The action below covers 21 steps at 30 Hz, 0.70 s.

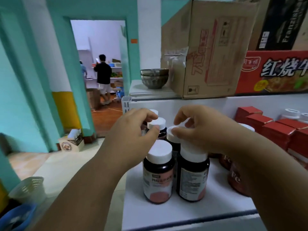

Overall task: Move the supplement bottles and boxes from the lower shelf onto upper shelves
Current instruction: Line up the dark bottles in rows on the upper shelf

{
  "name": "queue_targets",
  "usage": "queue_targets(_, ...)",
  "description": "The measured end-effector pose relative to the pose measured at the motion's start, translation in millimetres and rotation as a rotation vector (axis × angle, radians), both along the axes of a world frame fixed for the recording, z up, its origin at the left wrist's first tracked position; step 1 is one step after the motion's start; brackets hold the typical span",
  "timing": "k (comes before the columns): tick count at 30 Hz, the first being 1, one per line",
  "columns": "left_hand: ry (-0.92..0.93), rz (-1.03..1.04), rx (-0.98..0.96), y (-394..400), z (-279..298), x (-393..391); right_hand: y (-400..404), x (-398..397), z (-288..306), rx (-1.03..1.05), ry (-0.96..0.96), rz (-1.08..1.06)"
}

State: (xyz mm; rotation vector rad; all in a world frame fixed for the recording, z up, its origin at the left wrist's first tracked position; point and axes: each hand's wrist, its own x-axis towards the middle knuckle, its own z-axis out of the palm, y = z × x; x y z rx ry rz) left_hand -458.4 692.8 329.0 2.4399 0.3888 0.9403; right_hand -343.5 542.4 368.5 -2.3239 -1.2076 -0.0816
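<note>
Top surface: brown cardboard carton (215,52) beside a red noodle carton (273,72), which lies under a black-printed box (281,22); stacked metal bowls (154,78) stand just left of the brown carton.

White shelf (208,207) below carries the supplement stock. Red boxes (275,130) sit in rows at its right side. Dark supplement bottles with white caps are clustered at the shelf's left end: front-left bottle (158,174) and front-right bottle (193,175) upright, side by side, just apart. More bottles stand behind them. A red-brown labelled bottle (235,179) is partly hidden by the right forearm.

Left hand (133,130): fingers curled, thumb and forefinger pinching the white cap of a rear bottle (157,125).

Right hand (201,129): fingers curled, thumb and fingertips gripping the cap of a second rear bottle (173,134), palm over the front-right bottle's cap.

Background, through the doorway: a person (103,75) in a dark top, facing away.
</note>
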Motion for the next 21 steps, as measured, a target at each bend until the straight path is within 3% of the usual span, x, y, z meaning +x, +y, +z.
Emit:
queue_targets(4,0.008,-0.087,-0.069,18.2,1.6,20.1,18.4,10.5,14.7,-0.167,0.051,-0.002)
queue_targets(8,0.016,-0.074,-0.003,34.4,-3.4,33.0,31.4,18.4,24.4,-0.383,0.031,0.039)
queue_targets(14,0.068,-0.050,0.098,48.5,-4.0,46.3,47.0,36.2,32.6,-0.400,-0.138,0.028)
queue_targets(21,0.106,-0.072,0.063,57.1,-15.3,50.3,73.2,60.3,16.3,-0.319,-0.177,-0.041)
